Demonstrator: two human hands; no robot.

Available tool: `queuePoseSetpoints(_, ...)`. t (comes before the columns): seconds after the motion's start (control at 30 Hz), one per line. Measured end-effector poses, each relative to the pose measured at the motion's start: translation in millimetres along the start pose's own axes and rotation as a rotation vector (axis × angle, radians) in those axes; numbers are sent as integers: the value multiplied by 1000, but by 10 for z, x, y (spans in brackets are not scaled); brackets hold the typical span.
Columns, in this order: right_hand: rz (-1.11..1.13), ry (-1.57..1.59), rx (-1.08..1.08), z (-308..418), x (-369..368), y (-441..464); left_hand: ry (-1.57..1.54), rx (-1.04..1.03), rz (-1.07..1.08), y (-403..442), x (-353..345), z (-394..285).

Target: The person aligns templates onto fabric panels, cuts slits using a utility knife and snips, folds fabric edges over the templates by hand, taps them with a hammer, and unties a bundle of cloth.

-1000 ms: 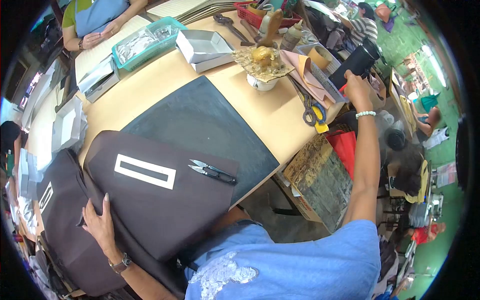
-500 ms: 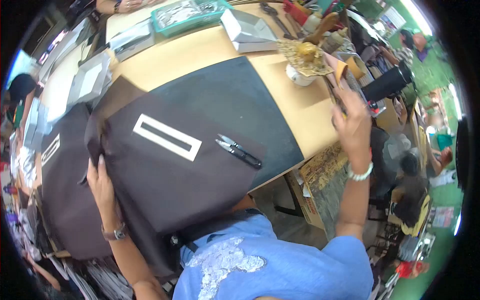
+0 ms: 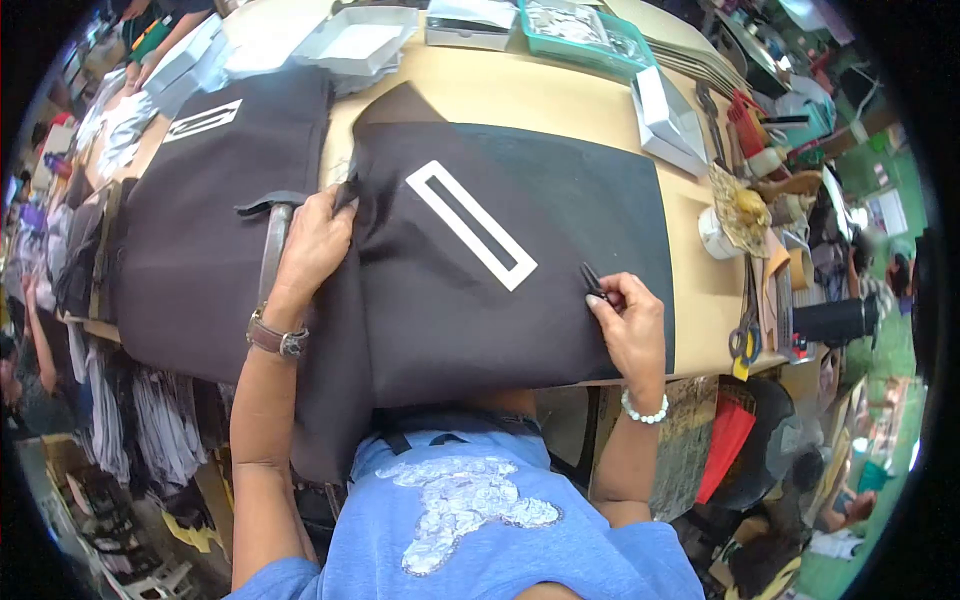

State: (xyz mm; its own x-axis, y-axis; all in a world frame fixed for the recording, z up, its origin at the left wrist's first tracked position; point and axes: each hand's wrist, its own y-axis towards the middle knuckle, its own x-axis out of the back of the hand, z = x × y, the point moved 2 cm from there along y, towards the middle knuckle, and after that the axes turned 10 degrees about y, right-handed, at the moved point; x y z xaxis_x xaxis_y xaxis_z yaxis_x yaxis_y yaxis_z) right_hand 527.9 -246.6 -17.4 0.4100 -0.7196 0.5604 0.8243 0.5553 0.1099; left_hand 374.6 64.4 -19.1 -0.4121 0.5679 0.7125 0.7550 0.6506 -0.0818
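My left hand (image 3: 318, 240) pinches the folded edge of a dark brown fabric piece (image 3: 440, 330) near the table's middle. A hammer (image 3: 271, 250) lies on the fabric beside that wrist, its head toward the far side. My right hand (image 3: 632, 318) is closed around black thread snips (image 3: 592, 279), their tips pointing away from me just above the fabric. Between my hands, a white rectangular frame strip (image 3: 472, 226) with a long slot lies on the fabric. Farther left, a second dark fabric piece (image 3: 225, 230) carries a similar white strip (image 3: 203, 119).
A black mat (image 3: 625, 220) lies under the fabric. White boxes (image 3: 360, 40) and a teal tray of small pieces (image 3: 580, 38) stand at the back. On the right are a glue pot (image 3: 716, 234), scissors (image 3: 744, 340) and a black cylinder (image 3: 830, 320). A co-worker's hands are at upper left.
My right hand has come from the tools at the right edge to the snips, which lay on the fabric, and now holds them. My left hand still grips the fabric fold. The view has turned.
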Motion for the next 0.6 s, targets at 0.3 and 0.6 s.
queuePoseSetpoints(0.3, 51, 710, 8, 672, -377, 94, -1159, 332, 212, -244, -268, -323)
queuePoseSetpoints(0.6, 136, 854, -253, 495, -874, -225, -1146, 423, 324, -450, -397, -284)
